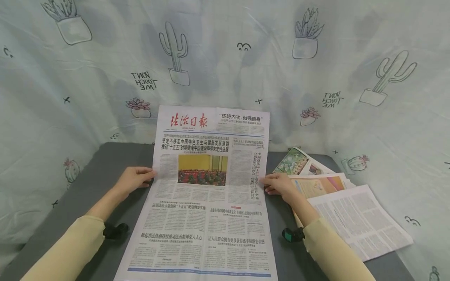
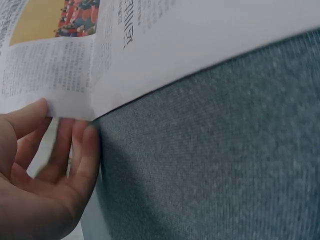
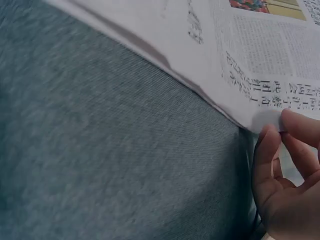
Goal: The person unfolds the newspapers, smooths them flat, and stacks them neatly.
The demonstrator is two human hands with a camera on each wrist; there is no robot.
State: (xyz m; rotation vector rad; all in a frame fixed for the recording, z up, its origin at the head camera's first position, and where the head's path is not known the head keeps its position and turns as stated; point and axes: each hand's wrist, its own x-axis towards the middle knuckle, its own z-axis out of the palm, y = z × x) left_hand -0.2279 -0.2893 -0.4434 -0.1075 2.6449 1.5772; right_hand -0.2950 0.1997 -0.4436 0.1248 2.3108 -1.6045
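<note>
A tall newspaper (image 1: 200,195) with a red masthead and a colour photo lies unfolded in the middle of the head view, its upper half tilted up from the table. My left hand (image 1: 135,179) pinches its left edge at about mid-height, and my right hand (image 1: 281,185) pinches the right edge at the same level. In the left wrist view, the thumb lies on the printed face of the newspaper (image 2: 55,70), the other fingers behind it. The right wrist view has the newspaper's edge (image 3: 200,75) between thumb and fingers, with a bend along the sheet.
Several printed papers lie on the right of the grey table (image 1: 91,187): a text sheet (image 1: 362,222), an orange-topped page (image 1: 320,183) and a page with a green picture (image 1: 291,162). A pale curtain (image 1: 218,50) with cactus drawings hangs behind the table.
</note>
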